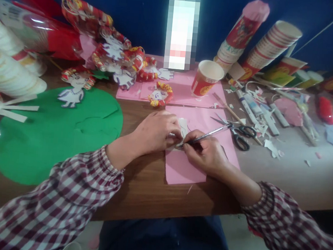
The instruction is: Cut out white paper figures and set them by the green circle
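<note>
My right hand (pixel 207 154) grips a slim pen (pixel 212 133), its tip down by the fingers of my other hand. My left hand (pixel 161 130) has its fingers curled together, pinning a small pale paper piece (pixel 182 123) with a dark drawn line on it. That piece lies on a sheet of pink paper (pixel 185 171); my fingers cover part of it. Just beyond my hands sits a paper doll head with red and yellow curled trim (pixel 161 95). Black-handled scissors (pixel 238 133) lie right of my right hand, across the pink sheet's edge.
A green paper disc (pixel 94 153) lies at left, with a paper doll (pixel 73 87) on it. Several trimmed dolls pile up behind. A paper cup (pixel 207 78) stands on more pink paper. Stacked cups (pixel 272 45), markers (pixel 246 106) and paper scraps (pixel 272 148) are at right.
</note>
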Demonstrator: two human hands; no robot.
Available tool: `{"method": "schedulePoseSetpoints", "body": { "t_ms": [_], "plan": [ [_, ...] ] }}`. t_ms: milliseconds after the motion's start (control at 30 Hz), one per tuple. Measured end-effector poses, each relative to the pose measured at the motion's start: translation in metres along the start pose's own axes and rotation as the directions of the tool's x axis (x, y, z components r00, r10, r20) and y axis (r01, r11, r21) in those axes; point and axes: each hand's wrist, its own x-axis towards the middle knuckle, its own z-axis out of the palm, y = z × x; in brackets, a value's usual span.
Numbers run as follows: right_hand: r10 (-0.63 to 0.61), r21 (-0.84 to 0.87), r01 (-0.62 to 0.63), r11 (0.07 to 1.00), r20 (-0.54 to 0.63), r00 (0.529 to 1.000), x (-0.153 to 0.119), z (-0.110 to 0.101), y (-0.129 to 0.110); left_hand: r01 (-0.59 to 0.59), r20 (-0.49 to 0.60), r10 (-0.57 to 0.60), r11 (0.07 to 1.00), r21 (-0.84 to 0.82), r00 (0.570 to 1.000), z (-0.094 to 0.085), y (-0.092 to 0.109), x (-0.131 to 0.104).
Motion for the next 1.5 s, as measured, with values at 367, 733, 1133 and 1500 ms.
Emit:
{"method": "schedulePoseSetpoints", "body": {
  "t_ms": [367,733,1133,1500],
  "plan": [
    [0.033,-0.045,-0.032,0.998,0.012,0.999,-0.0011,-0.001,0.0018,-0.01,-0.021,0.01,1.0,0.003,1.0,0.0013,-0.0005,-0.0005],
    [0.058,0.082,-0.058,0.995,0.008,0.998,0.0,-0.0033,0.0015,-0.004,-0.002,0.004,1.0,-0.022,1.0,0.0002,-0.0009,-0.0003],
    [0.085,0.144,-0.083,0.986,-0.006,0.996,-0.0007,-0.0041,0.003,-0.044,-0.013,0.043,0.999,-0.011,0.999,-0.0004,-0.0021,-0.0014],
    [0.005,0.337,0.071,0.939,-0.217,0.976,0.0011,-0.0081,0.0039,-0.013,0.012,0.014,0.999,-0.033,1.0,-0.0055,0.0024,0.0002]
  ]
}}
